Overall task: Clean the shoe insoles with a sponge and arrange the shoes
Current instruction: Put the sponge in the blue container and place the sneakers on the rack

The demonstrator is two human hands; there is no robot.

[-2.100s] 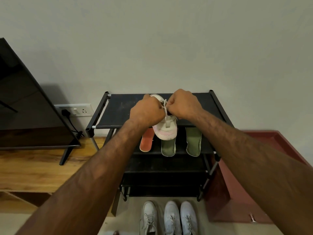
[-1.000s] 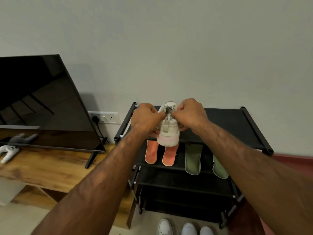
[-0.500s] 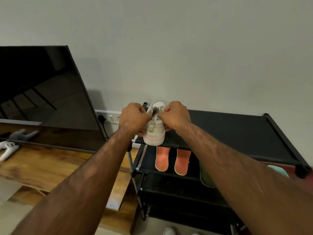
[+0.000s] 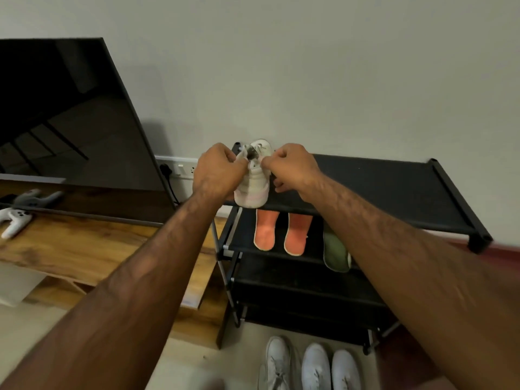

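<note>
A white sneaker with a pale pink sole stands at the left end of the black shoe rack's top shelf, heel toward me. My left hand grips its left collar and laces. My right hand pinches the right side of its opening. On the second shelf lie two orange insoles and a green insole, partly hidden by my right forearm. No sponge is in view.
Three white sneakers stand on the floor before the rack. To the left a dark TV stands on a wooden bench with white game controllers. A wall socket sits behind the rack.
Both hands carried the sneaker from the middle of the top shelf to its left end and set its sole down there. My view shifted left, then down.
</note>
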